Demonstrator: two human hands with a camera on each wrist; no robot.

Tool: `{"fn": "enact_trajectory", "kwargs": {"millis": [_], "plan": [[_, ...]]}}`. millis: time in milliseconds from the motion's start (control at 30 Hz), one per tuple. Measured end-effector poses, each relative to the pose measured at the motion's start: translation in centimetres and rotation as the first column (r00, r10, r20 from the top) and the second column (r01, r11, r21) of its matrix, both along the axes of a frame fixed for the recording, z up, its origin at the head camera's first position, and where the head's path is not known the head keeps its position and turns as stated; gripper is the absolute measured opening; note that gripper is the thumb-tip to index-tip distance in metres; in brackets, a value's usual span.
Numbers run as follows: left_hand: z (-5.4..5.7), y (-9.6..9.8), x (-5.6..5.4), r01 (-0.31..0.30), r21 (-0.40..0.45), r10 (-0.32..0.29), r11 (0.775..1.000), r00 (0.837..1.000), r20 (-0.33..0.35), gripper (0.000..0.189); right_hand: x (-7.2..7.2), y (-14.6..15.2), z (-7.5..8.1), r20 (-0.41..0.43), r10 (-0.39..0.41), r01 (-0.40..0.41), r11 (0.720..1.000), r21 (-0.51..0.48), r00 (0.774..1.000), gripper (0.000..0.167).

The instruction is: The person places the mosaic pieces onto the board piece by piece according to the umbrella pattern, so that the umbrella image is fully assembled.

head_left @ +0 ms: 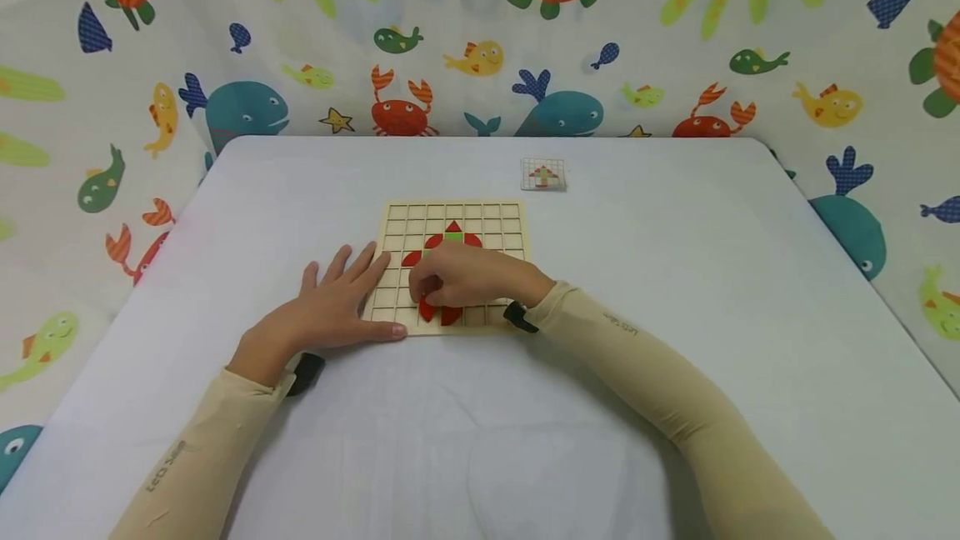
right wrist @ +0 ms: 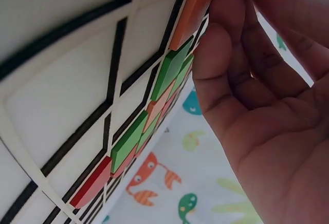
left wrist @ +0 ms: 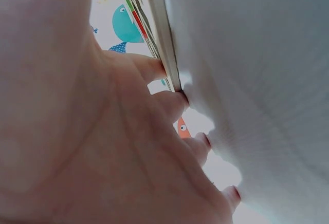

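Note:
A wooden grid board lies on the table, holding red and green pieces. A red triangle tops the pattern, with a green square just below it. My right hand reaches over the lower part of the board and hides several pieces. Its thumb and fingers pinch a red piece with a curved edge, low on the grid; another red piece sits beside it. My left hand has its fingers spread, thumb and index finger touching the board's left side; the left wrist view shows the board's edge against them.
A small card printed with a similar grid pattern lies behind the board to the right. The white table stands against a curtain with sea animals. Dark wrist cameras sit under both sleeved wrists.

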State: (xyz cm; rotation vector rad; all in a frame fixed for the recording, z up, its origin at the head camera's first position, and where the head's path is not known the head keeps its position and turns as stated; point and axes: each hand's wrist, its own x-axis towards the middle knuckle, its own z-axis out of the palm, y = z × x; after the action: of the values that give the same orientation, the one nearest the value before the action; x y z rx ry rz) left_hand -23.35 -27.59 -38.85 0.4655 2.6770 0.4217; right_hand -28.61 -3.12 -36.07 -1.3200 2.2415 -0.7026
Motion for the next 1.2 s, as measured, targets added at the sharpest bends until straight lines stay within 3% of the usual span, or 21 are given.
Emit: {"fn": "enact_trajectory", "kwargs": {"millis": [233, 567, 767, 967, 1033, 1100, 1200], "plan": [[0.3, -0.1, 0.2, -0.003, 0.014, 0.002, 1.0, 1.0, 0.006, 0.125, 0.0, -0.4, -0.1, -0.022, 0.053, -0.053, 0.998, -0.014, 0.998, 0.022], [0.3, 0.1, 0.1, 0.001, 0.013, -0.001, 1.0, 1.0, 0.002, 0.123, 0.3, -0.7, -0.6, -0.081, 0.071, -0.07, 0.997, 0.019, 0.994, 0.017], [0.1, 0.6, -0.4, 0.018, 0.012, -0.019, 1.0, 1.0, 0.001, 0.123, 0.1, 0.3, -0.2, -0.042, -0.009, 0.01, 1.0, 0.02, 0.999, 0.013], [-0.2, 0.8, -0.8, 0.024, 0.007, -0.024, 1.0, 1.0, 0.0, 0.123, -1.6, 3.1, 1.1, -0.065, -0.127, 0.121, 0.988, -0.093, 0.99, 0.014], [-0.4, 0.7, -0.7, 0.02, 0.006, -0.02, 1.0, 1.0, 0.007, 0.123, -2.2, 4.3, 1.6, -0.069, -0.205, 0.197, 0.974, -0.116, 0.976, 0.017], [-0.6, 0.6, -0.6, 0.011, 0.016, -0.012, 1.0, 1.0, 0.019, 0.123, -2.6, 5.8, 2.0, -0.094, -0.31, 0.299, 0.947, -0.117, 0.946, 0.022], [-0.5, 0.1, -0.8, -0.011, 0.039, 0.009, 0.999, 0.999, 0.048, 0.121, -3.1, 8.1, 2.5, -0.184, -0.472, 0.465, 0.881, -0.086, 0.862, 0.035]]}}
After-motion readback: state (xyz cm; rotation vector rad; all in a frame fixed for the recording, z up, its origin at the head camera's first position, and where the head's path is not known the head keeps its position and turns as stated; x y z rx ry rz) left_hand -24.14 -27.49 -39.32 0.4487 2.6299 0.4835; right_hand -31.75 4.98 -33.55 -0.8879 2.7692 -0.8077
